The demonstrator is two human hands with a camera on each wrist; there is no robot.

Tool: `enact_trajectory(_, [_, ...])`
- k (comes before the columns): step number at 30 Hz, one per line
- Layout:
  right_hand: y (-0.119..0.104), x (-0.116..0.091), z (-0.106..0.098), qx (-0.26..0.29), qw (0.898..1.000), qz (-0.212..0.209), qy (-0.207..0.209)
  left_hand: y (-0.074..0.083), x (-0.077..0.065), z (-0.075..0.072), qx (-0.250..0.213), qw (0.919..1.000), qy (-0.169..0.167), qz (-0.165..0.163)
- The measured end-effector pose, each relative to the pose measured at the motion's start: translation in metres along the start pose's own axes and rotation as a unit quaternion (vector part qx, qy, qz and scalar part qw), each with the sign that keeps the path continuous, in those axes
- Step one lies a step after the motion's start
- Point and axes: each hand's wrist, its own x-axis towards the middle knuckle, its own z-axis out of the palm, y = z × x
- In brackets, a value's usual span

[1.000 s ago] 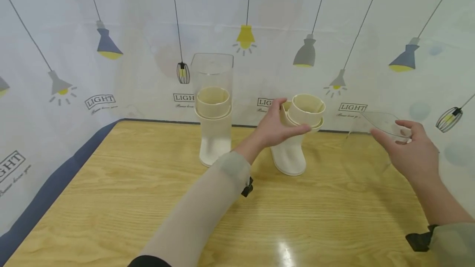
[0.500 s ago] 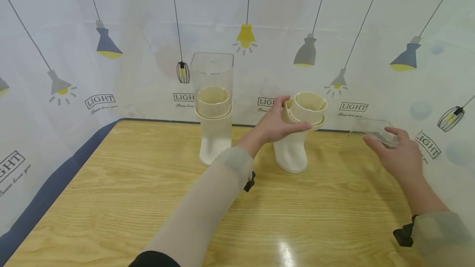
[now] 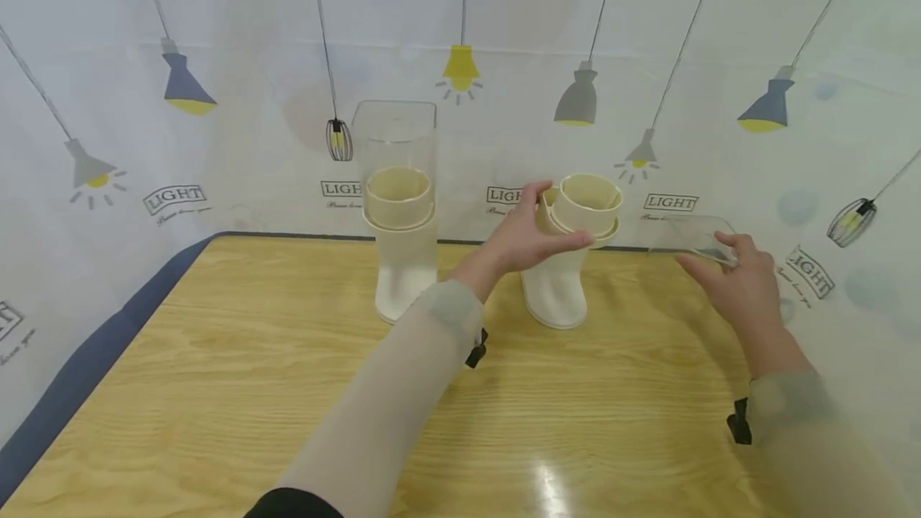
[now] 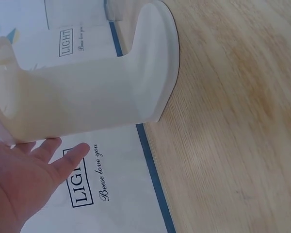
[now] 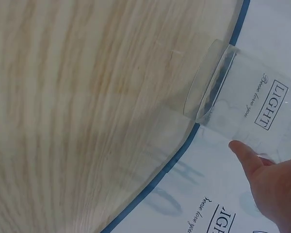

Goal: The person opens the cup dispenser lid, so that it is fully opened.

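My left hand (image 3: 514,240) grips the top of the right-hand cream-white boot-shaped stand (image 3: 557,290) in the head view, thumb along the near side and fingers round the left. A round cream collar (image 3: 588,206) sits in its top. In the left wrist view, the fingers lie along the side of the stand's hollow top (image 4: 82,97). To the right, my right hand (image 3: 744,282) holds a clear plastic container (image 5: 262,107), raised near the back edge of the table, between thumb and fingers. Its rim faces the table in the right wrist view.
A matching stand (image 3: 406,274) with a clear container (image 3: 396,126) on its top stands to the left, near the back edge. All is on a wooden table (image 3: 252,358), backed by a lamp-print cloth (image 3: 273,102).
My right hand has moved left with the clear container, nearer the stand, and the container has tilted. My left hand keeps its grip on the stand. The head view has shifted slightly.
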Motion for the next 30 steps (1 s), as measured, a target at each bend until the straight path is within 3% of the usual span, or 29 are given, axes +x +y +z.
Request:
enact_trajectory(17, [-0.001,0.015,0.010,0.001,1.000,0.007,-0.003,0.004,0.002,0.001,-0.003,1.0000,-0.003,-0.001])
enact_trajectory(30, [-0.005,0.015,0.003,-0.002,1.000,0.011,-0.016,0.001,-0.003,0.002,-0.016,0.9998,0.006,0.011])
